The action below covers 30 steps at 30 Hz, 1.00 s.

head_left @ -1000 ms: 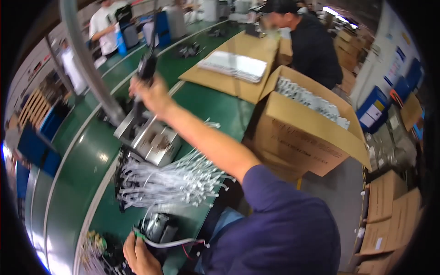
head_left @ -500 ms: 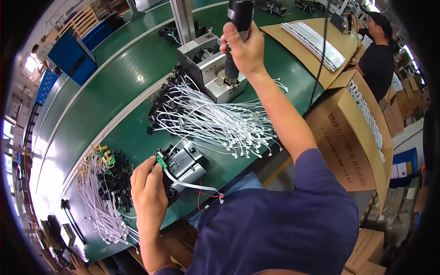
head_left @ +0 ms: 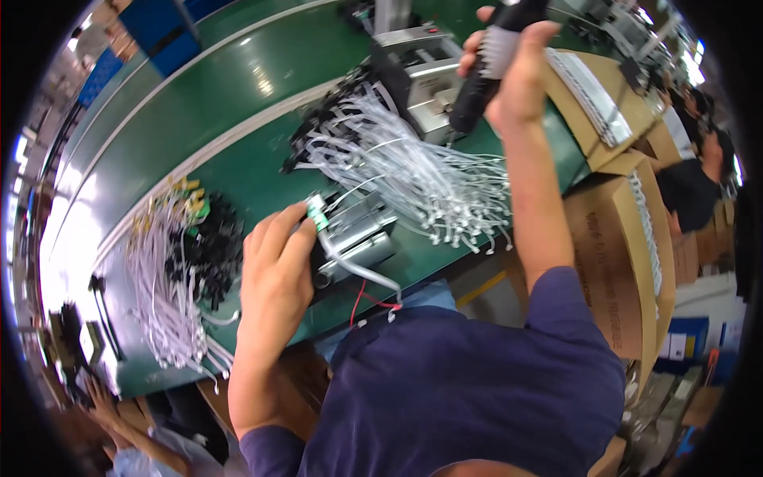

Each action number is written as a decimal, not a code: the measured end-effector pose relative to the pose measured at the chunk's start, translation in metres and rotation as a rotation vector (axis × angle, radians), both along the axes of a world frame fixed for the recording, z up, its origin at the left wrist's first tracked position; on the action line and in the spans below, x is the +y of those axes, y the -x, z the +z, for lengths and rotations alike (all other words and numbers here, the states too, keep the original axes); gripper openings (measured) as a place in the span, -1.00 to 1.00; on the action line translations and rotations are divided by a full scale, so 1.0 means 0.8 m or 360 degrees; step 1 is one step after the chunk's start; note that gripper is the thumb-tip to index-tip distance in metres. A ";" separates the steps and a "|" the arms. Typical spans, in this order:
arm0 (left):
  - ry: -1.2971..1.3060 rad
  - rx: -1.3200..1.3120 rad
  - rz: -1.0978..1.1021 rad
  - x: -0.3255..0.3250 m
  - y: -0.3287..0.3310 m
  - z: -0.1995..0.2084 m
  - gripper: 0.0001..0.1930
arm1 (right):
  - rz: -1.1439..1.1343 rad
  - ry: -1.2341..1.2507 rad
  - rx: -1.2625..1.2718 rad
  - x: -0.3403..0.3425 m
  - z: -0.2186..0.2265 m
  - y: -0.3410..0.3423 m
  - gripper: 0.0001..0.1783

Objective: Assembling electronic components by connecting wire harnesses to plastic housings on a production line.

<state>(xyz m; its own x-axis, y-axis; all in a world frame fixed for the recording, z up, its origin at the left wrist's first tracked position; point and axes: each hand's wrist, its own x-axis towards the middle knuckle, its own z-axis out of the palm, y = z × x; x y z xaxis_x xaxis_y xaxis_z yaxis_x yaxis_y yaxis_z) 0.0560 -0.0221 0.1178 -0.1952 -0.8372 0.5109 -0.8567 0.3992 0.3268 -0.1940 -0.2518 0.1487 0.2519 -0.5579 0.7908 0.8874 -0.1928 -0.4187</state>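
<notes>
My right hand (head_left: 517,87) is wrapped round a black electric screwdriver (head_left: 498,56), slanted with its lower end beside the silver metal box (head_left: 433,99). My left hand (head_left: 278,258) is at the left end of a dark grey and silver device (head_left: 362,234) on the bench. Its thumb and fingertips press on a small green circuit board (head_left: 317,213) there. From that board a white cable (head_left: 358,269) runs over the device toward me. Red wires (head_left: 362,300) hang by the bench edge. How the fingertips meet the board is partly hidden.
A heap of white cables (head_left: 421,171) with black parts lies beyond the device. Another cable bundle (head_left: 163,278) lies to the left. Cardboard boxes (head_left: 612,262) stand at right, near a co-worker (head_left: 691,187). Another person's hand (head_left: 99,401) shows at lower left.
The screwdriver has come up off the metal box and tilted, its lower end now nearer me. My left hand stays at the green board. The whole view has shifted.
</notes>
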 end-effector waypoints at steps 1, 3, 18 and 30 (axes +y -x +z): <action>0.0013 -0.0003 -0.0033 -0.002 0.000 0.001 -0.71 | 0.0191 -0.0053 -0.0034 0.010 0.011 -0.013 -0.18; 0.0020 -0.0001 -0.0031 0.005 -0.006 -0.004 -0.69 | -0.0248 -0.0324 0.0289 0.072 0.057 -0.060 -0.16; 0.0099 -0.0049 -0.0065 0.011 -0.005 -0.010 -0.65 | -0.0419 -0.0182 0.0955 0.181 0.098 -0.172 -0.14; 0.0095 -0.0075 -0.0058 0.010 -0.006 -0.008 -0.64 | -0.0621 -0.0259 0.0987 0.180 0.089 -0.183 -0.05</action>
